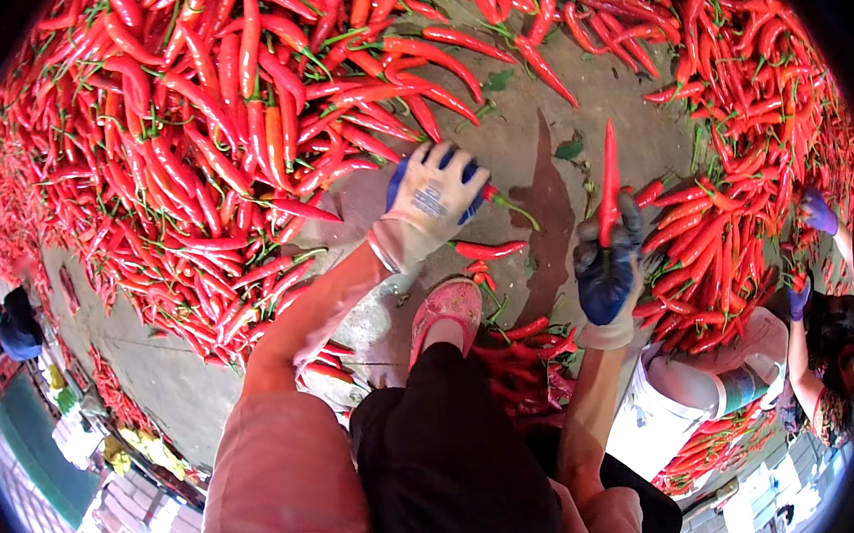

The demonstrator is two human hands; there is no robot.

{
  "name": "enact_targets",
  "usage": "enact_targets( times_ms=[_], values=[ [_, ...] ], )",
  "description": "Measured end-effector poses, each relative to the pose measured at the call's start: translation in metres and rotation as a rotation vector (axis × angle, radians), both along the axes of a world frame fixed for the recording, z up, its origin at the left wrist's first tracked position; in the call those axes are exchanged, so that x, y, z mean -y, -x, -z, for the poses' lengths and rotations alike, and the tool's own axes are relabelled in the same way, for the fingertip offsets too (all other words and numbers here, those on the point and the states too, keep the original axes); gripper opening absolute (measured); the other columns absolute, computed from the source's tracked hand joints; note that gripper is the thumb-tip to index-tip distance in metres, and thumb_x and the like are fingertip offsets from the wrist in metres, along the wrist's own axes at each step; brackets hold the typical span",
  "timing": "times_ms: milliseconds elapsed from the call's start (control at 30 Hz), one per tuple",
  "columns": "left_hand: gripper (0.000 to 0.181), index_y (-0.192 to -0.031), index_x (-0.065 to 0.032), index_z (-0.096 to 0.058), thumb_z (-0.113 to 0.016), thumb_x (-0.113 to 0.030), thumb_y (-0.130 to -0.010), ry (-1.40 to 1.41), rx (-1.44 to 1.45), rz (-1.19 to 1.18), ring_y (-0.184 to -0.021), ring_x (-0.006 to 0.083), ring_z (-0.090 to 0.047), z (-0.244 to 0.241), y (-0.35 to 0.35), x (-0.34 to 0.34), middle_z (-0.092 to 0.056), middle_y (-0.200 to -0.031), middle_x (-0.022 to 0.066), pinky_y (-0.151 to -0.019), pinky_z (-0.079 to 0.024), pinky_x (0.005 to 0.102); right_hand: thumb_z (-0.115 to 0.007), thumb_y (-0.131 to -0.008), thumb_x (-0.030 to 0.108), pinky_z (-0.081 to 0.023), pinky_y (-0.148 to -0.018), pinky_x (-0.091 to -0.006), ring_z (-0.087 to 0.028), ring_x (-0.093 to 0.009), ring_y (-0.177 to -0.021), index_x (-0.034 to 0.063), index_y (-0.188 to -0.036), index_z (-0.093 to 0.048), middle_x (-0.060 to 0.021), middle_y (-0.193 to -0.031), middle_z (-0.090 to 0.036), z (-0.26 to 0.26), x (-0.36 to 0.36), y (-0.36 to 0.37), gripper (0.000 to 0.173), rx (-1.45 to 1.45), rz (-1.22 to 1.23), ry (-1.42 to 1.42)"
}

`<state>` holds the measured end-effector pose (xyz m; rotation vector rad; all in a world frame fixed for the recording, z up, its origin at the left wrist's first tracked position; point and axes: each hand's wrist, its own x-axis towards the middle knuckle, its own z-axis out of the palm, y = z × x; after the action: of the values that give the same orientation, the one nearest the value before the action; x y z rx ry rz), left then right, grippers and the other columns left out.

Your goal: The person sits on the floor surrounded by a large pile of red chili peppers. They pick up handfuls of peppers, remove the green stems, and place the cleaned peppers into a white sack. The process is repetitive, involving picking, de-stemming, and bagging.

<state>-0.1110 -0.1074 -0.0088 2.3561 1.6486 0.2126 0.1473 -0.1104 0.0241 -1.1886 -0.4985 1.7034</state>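
My left hand, in a white glove with blue palm coating, is over the concrete floor at the right edge of a big heap of red chili peppers. Its fingers are curled around a red chili pepper, whose green stem sticks out to the right. My right hand, in a dark blue coated glove, is palm up beside a smaller pile of chili peppers. It holds another red chili pepper upright between its fingers, tip away from me. A loose chili pepper lies between my hands on the floor.
A white bucket stands at the lower right. Beyond it, a co-worker's purple-gloved hands are near more peppers. My pink shoe rests on the floor, with a cluster of peppers right of my leg. Another person's dark head shows far left.
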Motion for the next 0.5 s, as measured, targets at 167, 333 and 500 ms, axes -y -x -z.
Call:
enact_targets(
  times_ms=[167, 333, 500],
  values=[
    [0.049, -0.115, -0.0146, -0.056, -0.071, -0.027, -0.07, 0.331, 0.396, -0.311, -0.093, 0.0336, -0.061, -0.024, -0.007, 0.018, -0.059, -0.105, 0.0137, -0.08, -0.05, 0.0424, -0.061, -0.088, 0.02, -0.05, -0.088, -0.0334, -0.057, -0.025, -0.111, 0.0089, -0.141, -0.032, -0.0211, -0.135, -0.046, -0.02, -0.01, -0.017, 0.062, -0.353, -0.106, -0.26],
    [0.056, -0.124, -0.0192, -0.053, -0.069, -0.033, -0.073, 0.539, 0.132, -0.138, -0.092, 0.0337, -0.062, -0.008, -0.025, 0.061, -0.058, -0.107, 0.0147, -0.078, -0.051, 0.0432, -0.063, -0.084, 0.006, -0.047, -0.094, -0.0354, -0.056, -0.026, -0.115, 0.0099, -0.142, -0.032, -0.0197, -0.137, -0.045, -0.008, -0.008, -0.023, 0.066, -0.164, -0.118, -0.173],
    [0.058, -0.127, -0.0211, -0.052, -0.069, -0.03, -0.072, 0.53, 0.11, -0.058, -0.092, 0.0331, -0.061, 0.013, -0.039, 0.077, -0.055, -0.109, 0.0145, -0.077, -0.051, 0.0424, -0.061, -0.088, 0.013, -0.049, -0.078, -0.0304, -0.06, -0.018, -0.097, 0.0083, -0.134, -0.044, -0.0097, -0.112, -0.061, 0.002, -0.005, -0.016, 0.049, -0.048, -0.071, -0.102]
  ],
)
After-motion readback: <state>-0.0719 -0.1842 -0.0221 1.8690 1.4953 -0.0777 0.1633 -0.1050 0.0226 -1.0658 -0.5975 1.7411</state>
